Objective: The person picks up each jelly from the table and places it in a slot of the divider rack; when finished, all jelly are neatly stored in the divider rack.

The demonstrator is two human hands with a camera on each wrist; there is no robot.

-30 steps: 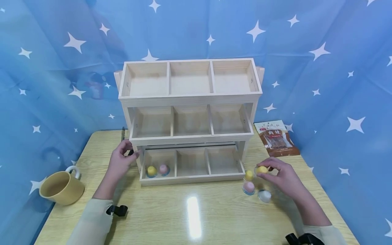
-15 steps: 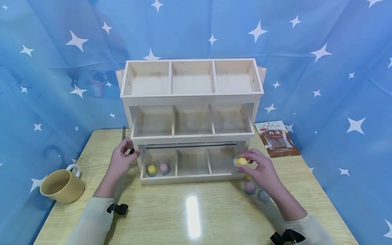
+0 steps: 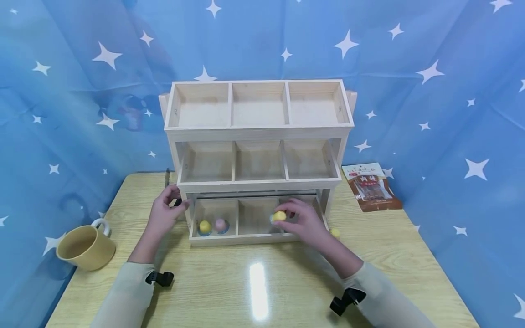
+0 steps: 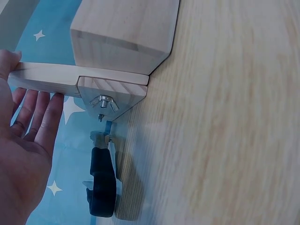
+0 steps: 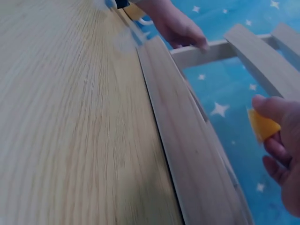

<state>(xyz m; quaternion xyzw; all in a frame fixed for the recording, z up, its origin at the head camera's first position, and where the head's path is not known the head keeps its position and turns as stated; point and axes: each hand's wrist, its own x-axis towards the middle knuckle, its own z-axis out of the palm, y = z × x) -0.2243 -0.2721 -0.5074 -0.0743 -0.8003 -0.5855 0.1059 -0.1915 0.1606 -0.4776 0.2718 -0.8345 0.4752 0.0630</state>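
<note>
A pale wooden three-tier rack [image 3: 259,134] stands on the table, each tray split into three compartments. My left hand [image 3: 162,214] grips its left upright [image 4: 47,78], thumb on one side and fingers on the other. Between thumb and fingers my right hand [image 3: 305,223] pinches a small yellow rounded piece [image 3: 279,217] with a clear base, above the bottom tray near its middle and right compartments. In that tray's left compartment sit a yellow piece [image 3: 204,227] and a pink piece [image 3: 221,225]. Another yellow piece [image 3: 335,233] shows beside the rack's right end, partly behind my right forearm.
A yellow mug [image 3: 87,248] with a white handle stands at the table's left. A brown and white food packet [image 3: 372,187] lies at the back right. Behind the rack's left leg is a black-handled tool [image 4: 103,183]. Blue star-patterned cloth [image 3: 262,41] surrounds the table.
My right hand has carried the yellow piece leftward from the table at the right to above the bottom tray. My left hand has stayed on the upright.
</note>
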